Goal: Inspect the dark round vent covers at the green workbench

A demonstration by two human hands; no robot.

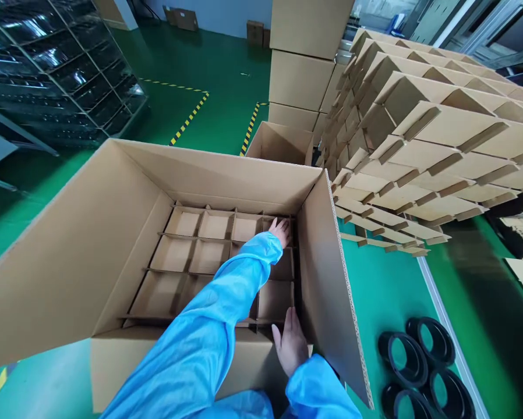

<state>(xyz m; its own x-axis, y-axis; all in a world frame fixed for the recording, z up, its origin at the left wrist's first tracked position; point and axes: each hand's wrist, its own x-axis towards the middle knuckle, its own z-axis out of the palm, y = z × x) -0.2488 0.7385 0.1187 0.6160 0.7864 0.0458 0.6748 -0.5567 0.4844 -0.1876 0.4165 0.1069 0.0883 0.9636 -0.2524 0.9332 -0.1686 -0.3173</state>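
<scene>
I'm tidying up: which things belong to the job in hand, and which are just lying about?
In the job:
open carton
divider grid inside it
left hand and right hand, at the grid

Apparently lying about:
black rings on the floor
stacked dividers, possibly supply
stacked cartons behind

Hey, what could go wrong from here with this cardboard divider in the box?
The thin strips of the divider might bend if the left hand presses unevenly at its far right part. The left sleeve reaches across the cells and could snag a strip. The right hand, near the right side of the box, might get scraped on cardboard edges.
</scene>
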